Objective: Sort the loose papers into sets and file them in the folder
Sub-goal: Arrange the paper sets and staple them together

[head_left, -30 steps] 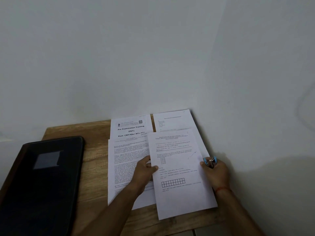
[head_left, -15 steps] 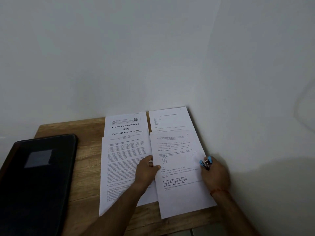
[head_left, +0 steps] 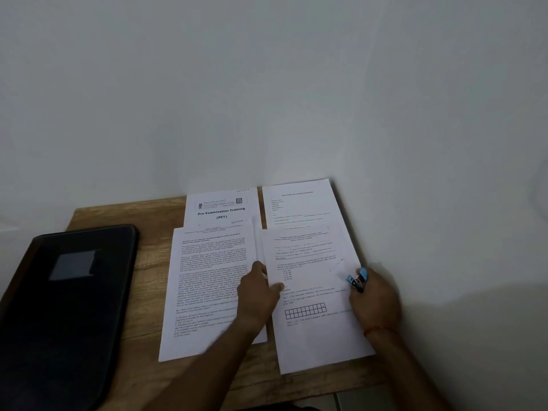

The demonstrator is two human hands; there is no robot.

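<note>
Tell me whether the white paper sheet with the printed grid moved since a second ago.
Yes: the white sheet with the printed grid slid slightly right, off the corner of the Pre Examination Training sheet, now aligned below the white form sheet.

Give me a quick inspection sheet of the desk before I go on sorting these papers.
Surface: light wooden table, set in a wall corner.
Job's things: white titled cover sheet and white form sheet at the back; white dense-text sheet and white sheet with a printed grid in front. Black flat folder, shut, on the left.
Clutter: nothing seen.
Hands: left hand holds the grid sheet's left edge; right hand grips what looks like a small blue and black stapler.
Cables: nothing seen.
Surroundings: plain white walls; tiled floor below.
</note>
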